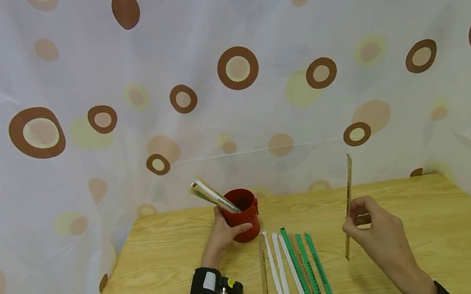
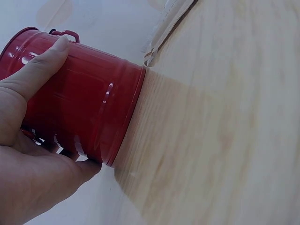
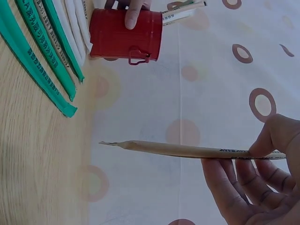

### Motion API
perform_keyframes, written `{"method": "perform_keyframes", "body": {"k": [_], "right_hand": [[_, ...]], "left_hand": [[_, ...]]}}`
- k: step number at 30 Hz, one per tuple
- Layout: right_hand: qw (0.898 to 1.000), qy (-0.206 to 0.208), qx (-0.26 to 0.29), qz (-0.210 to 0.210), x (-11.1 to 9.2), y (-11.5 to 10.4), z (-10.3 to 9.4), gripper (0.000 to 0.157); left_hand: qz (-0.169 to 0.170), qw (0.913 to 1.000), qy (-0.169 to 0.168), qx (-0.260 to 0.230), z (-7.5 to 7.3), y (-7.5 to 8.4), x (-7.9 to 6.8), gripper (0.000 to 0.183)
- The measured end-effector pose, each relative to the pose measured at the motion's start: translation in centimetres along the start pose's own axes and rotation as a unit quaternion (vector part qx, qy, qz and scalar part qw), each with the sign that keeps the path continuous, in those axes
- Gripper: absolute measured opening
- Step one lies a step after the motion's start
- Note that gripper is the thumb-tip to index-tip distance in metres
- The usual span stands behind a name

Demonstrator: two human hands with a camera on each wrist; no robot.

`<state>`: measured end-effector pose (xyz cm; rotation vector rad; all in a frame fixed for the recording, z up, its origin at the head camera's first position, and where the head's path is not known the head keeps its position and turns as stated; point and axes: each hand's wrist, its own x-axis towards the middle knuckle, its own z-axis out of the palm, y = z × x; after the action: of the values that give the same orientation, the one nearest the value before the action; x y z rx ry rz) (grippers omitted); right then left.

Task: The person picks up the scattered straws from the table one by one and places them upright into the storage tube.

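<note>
My left hand (image 1: pixel 220 234) grips a small red metal bucket (image 1: pixel 250 224) from its left side, thumb across the front and fingers around it. Several paper-wrapped straws (image 1: pixel 211 193) lean out of the bucket toward the left. In the right wrist view, a brown paper-wrapped straw (image 3: pixel 178 149) is pinched between the thumb and fingers of my right hand (image 3: pixel 262 173). The head view has this straw nearly upright above the table, right of the bucket. Between the hands lies a row of wrapped straws: brown, white (image 1: pixel 281 273) and green (image 1: pixel 319 267).
A light wooden table (image 1: pixel 146 284) bears everything. Behind it hangs a pale curtain (image 1: pixel 276 109) with brown and beige circles. The near ends of the straw row run out of the head view's bottom edge. A camera (image 1: pixel 235 288) is strapped to the left wrist.
</note>
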<state>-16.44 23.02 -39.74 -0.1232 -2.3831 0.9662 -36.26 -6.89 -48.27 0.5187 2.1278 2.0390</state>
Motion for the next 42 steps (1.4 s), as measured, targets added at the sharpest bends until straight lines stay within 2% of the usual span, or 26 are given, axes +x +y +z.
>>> {"method": "perform_keyframes", "body": {"k": [17,24,27,29,32,35,39,42], "right_hand": [[1.0,-0.005,0.01,-0.005,-0.7,-0.2,0.5,0.016],[0.999,-0.015,0.038,-0.015,-1.2,-0.9,1.9,0.018],[0.996,-0.016,0.071,-0.047,-1.2,-1.5,3.1,0.021],[0.992,-0.014,0.097,-0.082,-0.8,-2.2,4.1,0.023],[0.979,-0.001,0.139,-0.149,0.7,-3.1,6.2,0.025],[0.966,0.025,0.168,-0.194,2.9,-4.1,8.8,0.024],[0.955,0.059,0.206,-0.203,5.9,-5.7,12.2,0.019],[0.95,0.079,0.23,-0.197,7.5,-7.0,13.9,0.016]], "left_hand": [[-0.01,0.9999,0.004,0.006,0.1,-0.1,-0.4,0.098],[-0.011,0.9999,0.007,0.006,0.0,-0.4,-0.5,0.1],[-0.009,0.9999,0.005,0.008,0.0,-0.2,-0.3,0.1],[-0.006,0.9999,0.0,0.011,0.0,0.0,0.0,0.1],[-0.004,0.9999,-0.003,0.012,0.0,0.2,0.3,0.099],[0.001,1.0,0.0,0.006,-0.1,0.2,0.5,0.098],[0.004,0.9999,0.01,0.011,-0.1,0.0,0.4,0.096],[-0.008,0.9997,0.012,0.019,0.0,-0.3,0.2,0.096]]}}
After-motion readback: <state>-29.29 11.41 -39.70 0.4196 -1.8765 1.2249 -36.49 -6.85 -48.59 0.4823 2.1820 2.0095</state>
